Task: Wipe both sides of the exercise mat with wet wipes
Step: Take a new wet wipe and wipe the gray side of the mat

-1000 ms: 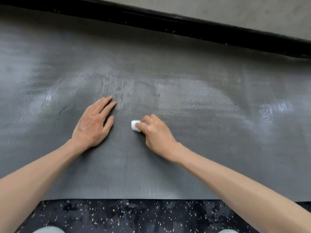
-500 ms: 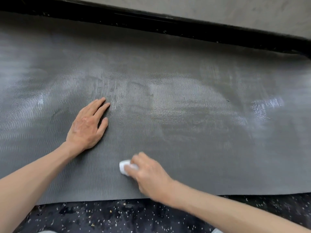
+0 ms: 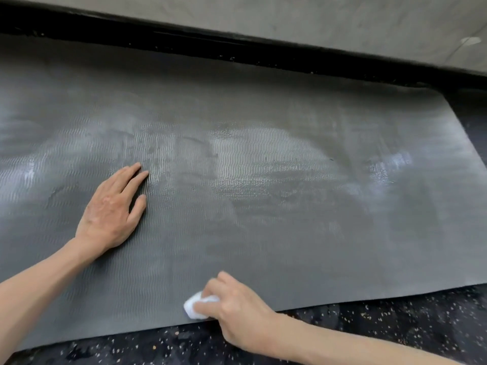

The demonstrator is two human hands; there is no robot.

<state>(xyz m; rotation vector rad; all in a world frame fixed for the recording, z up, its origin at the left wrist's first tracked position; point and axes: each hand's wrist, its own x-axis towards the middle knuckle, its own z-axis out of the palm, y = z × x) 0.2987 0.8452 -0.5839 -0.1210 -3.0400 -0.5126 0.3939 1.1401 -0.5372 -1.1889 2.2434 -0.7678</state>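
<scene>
Two bare hands and one wet wipe are seen on one grey ribbed exercise mat (image 3: 263, 219). Nearest, at five o'clock, the balled white wet wipe (image 3: 193, 308) is pinched under the right hand (image 3: 237, 306) at the mat's near edge, beside speckled black flooring (image 3: 369, 327). At nine o'clock, the left hand (image 3: 112, 212) is pressed flat, fingers spread. Farther, damp streaks are visible; at twelve o'clock, a grey wall (image 3: 316, 22) is met.

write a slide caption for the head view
Right hand presses a white wet wipe at the grey mat's near edge; left hand lies flat on it.
</scene>
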